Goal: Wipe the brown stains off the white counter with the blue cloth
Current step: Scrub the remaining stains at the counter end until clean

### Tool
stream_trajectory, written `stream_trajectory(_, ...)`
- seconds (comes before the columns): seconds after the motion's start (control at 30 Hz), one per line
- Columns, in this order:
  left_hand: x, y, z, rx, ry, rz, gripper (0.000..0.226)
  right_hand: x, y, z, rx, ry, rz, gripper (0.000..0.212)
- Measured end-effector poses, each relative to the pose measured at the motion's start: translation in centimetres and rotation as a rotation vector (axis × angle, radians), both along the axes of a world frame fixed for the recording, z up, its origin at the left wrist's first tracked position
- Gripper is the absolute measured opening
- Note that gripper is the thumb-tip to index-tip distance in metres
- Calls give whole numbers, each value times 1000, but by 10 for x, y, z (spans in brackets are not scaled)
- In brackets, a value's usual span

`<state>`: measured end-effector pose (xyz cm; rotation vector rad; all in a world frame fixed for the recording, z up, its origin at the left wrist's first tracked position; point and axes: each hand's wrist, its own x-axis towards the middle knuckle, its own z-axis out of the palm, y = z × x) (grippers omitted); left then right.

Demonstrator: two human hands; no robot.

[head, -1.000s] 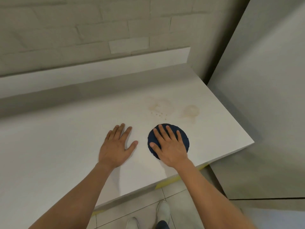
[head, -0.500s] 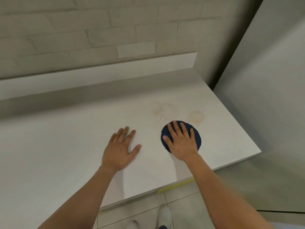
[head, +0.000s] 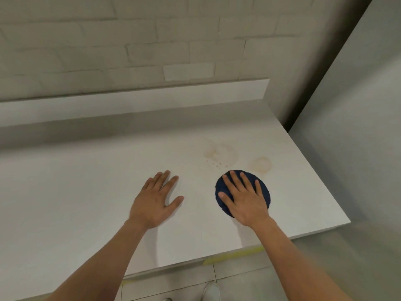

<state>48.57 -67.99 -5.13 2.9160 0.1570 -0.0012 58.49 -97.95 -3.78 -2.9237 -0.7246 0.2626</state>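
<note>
A round dark blue cloth [head: 263,187] lies flat on the white counter [head: 86,192]. My right hand [head: 244,199] presses down on it with fingers spread. Just beyond the cloth are two pale brown stains: a larger ring with small specks [head: 220,154] and a smaller blotch [head: 261,164] to its right. The cloth's far edge sits just short of both. My left hand [head: 157,199] rests flat on the bare counter to the left, fingers apart, holding nothing.
A low white backsplash ledge [head: 152,98] runs along the back under a pale brick wall. The counter ends at its right edge [head: 321,181], next to a grey panel [head: 358,127]. Tiled floor, yellow tape [head: 234,256] and a shoe show below the front edge.
My right hand has slid the cloth forward and to the right, closer to the stains. The left hand has stayed flat in place.
</note>
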Motion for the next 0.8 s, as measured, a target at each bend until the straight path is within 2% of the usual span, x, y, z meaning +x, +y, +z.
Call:
stream_trajectory(0.17,-1,2,5,-22,20,-28,76,2,67,2,12,14,81,69)
stream_trajectory(0.27,-1,3,11,-190,-19,-14,71,-15,98,4,46,41,179,69)
stream_trajectory(0.33,0,3,16,-266,-67,25,66,-17,98,7,137,70,172,65)
stream_trajectory(0.4,5,0,23,-240,-73,15,62,-16,84,13,321,99,109,58)
stream_trajectory(0.47,15,-15,31,-198,-52,-92,61,-17,60,14,411,13,2,51)
stream_trajectory(0.53,26,-35,34,-144,-7,-233,63,-24,41,14,402,-35,-63,47)
stream_trajectory(0.6,35,-53,31,-78,40,-311,65,-30,34,10,359,-57,-32,44)
stream_trajectory(0.7,38,-62,22,11,124,-308,65,-32,37,7,292,-108,15,41)
stream_trajectory(0.8,29,-59,17,26,126,-283,65,-35,44,6,250,-161,35,39)
